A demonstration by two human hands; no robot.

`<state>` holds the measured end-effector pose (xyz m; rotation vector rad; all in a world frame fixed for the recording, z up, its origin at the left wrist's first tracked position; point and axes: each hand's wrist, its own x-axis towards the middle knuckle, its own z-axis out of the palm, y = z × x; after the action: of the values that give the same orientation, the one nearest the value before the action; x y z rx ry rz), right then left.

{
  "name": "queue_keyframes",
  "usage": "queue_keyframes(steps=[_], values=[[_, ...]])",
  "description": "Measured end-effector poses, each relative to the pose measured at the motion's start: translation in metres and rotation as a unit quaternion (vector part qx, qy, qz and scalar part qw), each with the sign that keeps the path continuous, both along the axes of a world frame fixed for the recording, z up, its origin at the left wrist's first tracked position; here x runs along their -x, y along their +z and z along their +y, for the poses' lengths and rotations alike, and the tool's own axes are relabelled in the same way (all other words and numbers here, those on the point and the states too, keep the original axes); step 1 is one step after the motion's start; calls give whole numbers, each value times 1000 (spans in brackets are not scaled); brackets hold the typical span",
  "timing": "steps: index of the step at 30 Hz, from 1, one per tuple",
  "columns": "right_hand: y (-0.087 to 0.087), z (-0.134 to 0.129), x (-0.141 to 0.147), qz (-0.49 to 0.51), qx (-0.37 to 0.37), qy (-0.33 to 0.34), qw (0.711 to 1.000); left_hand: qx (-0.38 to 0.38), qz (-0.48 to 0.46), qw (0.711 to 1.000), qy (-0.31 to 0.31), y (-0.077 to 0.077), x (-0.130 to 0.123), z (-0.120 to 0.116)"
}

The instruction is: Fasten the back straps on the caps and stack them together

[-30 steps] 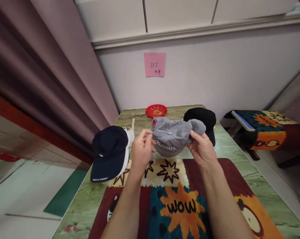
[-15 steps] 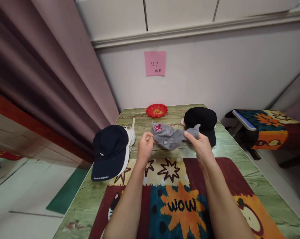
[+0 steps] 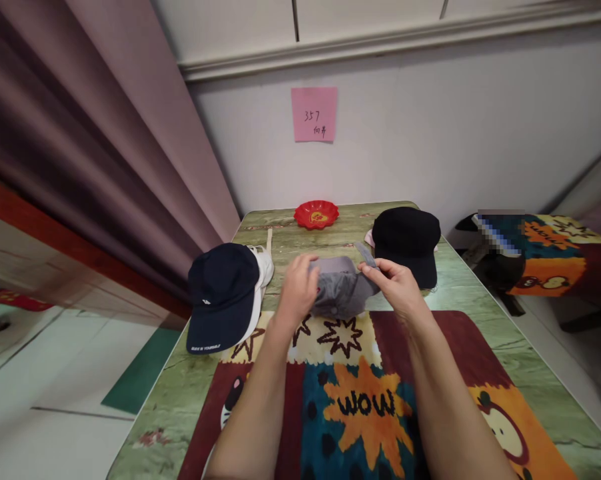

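A grey baseball cap [image 3: 341, 297] is held between my hands above the middle of the table, its brim toward the wall and its crown toward me. My left hand [image 3: 299, 288] is closed round the cap's left side, fingers bent over the edge. With thumb and fingers, my right hand [image 3: 396, 281] pinches a grey strap at the right side, whose loose end sticks up. To the left lies a navy cap [image 3: 223, 283] over a white cap [image 3: 265, 267]. A black cap [image 3: 405, 239] rests at the right, with something pale pink peeking out behind it.
A red scalloped dish [image 3: 303, 217] stands at the table's back. The patterned mat [image 3: 340, 393] covers the near part of the wood-look table [image 3: 155, 413]. A pink note [image 3: 314, 115] hangs on the wall. Another table with a similar mat [image 3: 575, 247] is at the right; a curtain hangs left.
The grey cap has turned so that its brim now shows at the back. My left hand has shifted its grip round the cap's side, and the strap end has risen by my right hand.
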<state>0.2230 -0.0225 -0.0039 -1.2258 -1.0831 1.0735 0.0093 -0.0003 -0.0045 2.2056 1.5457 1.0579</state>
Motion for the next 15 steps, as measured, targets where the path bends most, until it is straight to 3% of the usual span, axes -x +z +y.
queue_keyframes(steps=[3, 6, 11, 15], values=[[6, -2, 0, 71, 4, 2, 997, 99, 20, 995, 3, -24, -23, -1], [11, -4, -2, 120, -2, 6, 993, 142, 49, 988, 32, -37, -31, -2], [13, -6, -5, 137, 9, 21, 990, 156, 70, 985, 32, -30, -21, 0], [12, -5, -3, 172, 11, -1, 985, 158, -29, 987, -20, -17, -9, 3]])
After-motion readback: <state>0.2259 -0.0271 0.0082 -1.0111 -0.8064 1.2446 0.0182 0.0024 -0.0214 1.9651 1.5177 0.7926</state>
